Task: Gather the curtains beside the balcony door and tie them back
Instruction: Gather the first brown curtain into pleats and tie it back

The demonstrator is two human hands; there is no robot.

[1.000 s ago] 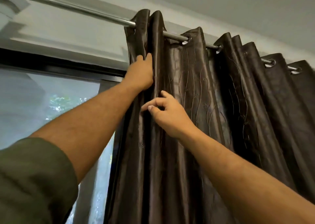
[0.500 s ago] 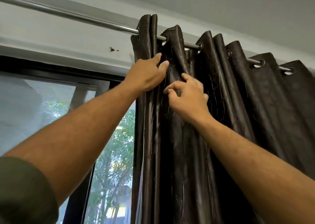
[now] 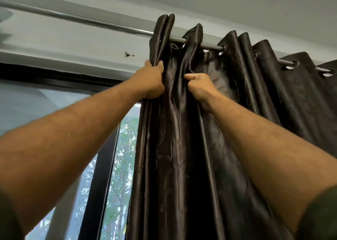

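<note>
A dark brown satin curtain [image 3: 182,157] hangs by metal eyelets from a steel rod [image 3: 91,20] that runs across the top of the view. My left hand [image 3: 151,81] grips the curtain's leftmost folds a little below the rod. My right hand [image 3: 198,88] is a fist around the fold just to the right, at about the same height. Both arms reach upward. The folds further right stay spread along the rod.
The dark-framed balcony door [image 3: 102,176] stands left of the curtain, with glass [image 3: 124,157] showing trees outside. A white wall band [image 3: 73,44] with a small dark mark [image 3: 128,54] lies above the frame. Grey ceiling [image 3: 237,6] is overhead.
The leading folds have slid right along the rod and bunched, uncovering more glass. Both hands went from flat fingers on the fabric to closed grips on the folds.
</note>
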